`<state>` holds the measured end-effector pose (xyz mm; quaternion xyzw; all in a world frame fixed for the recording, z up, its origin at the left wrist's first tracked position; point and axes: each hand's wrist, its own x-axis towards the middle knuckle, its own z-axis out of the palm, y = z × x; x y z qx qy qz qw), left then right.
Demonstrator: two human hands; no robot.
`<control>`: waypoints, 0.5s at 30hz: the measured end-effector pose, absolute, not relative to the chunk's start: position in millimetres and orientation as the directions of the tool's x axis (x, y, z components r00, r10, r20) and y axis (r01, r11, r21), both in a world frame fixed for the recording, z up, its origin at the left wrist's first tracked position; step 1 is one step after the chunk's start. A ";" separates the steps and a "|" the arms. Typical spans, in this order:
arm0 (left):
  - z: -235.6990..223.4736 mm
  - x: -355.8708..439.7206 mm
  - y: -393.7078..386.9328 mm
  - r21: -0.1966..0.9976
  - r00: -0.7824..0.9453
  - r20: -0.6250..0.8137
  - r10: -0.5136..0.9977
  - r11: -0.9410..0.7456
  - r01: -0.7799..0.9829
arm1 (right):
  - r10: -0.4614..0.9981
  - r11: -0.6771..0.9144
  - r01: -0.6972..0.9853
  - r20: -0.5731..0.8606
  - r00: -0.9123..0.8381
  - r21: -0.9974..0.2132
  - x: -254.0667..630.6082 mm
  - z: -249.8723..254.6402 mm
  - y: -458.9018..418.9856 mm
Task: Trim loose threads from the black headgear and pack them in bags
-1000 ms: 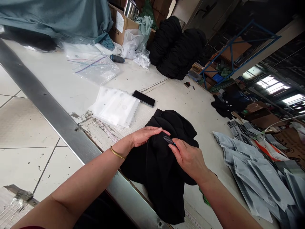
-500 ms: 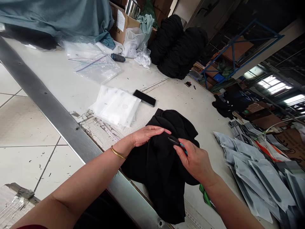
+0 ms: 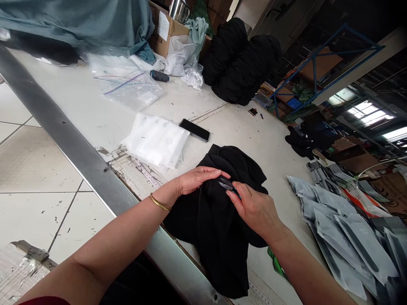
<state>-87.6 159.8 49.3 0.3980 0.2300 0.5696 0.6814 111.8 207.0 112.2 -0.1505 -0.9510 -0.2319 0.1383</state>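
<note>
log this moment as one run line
left hand: flat on black cloth | right hand: holding thread snips over cloth | nearby: smartphone

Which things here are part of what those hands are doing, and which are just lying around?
Part of the job: left hand, right hand, small snips in the right hand, black cloth under the left hand.

Just lying about: phone, white bags, clear zip bag, thread spool, grey bags.
</note>
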 end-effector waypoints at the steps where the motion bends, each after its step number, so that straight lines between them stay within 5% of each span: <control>1: 49.4 -87.8 159.8 0.805 0.248 0.139 0.959 0.036 -0.592 | 0.226 0.850 0.350 0.329 -0.917 0.393 112.4 111.7 207.2; 9: 50.0 -87.7 158.8 0.814 0.274 0.142 0.951 0.045 -0.580 | 0.232 0.875 0.340 0.317 -0.920 0.346 112.9 112.2 206.2; 15: 50.3 -88.2 159.1 0.793 0.263 0.074 0.962 0.104 -0.600 | 0.259 0.923 0.359 0.463 -0.848 0.141 118.5 105.9 205.0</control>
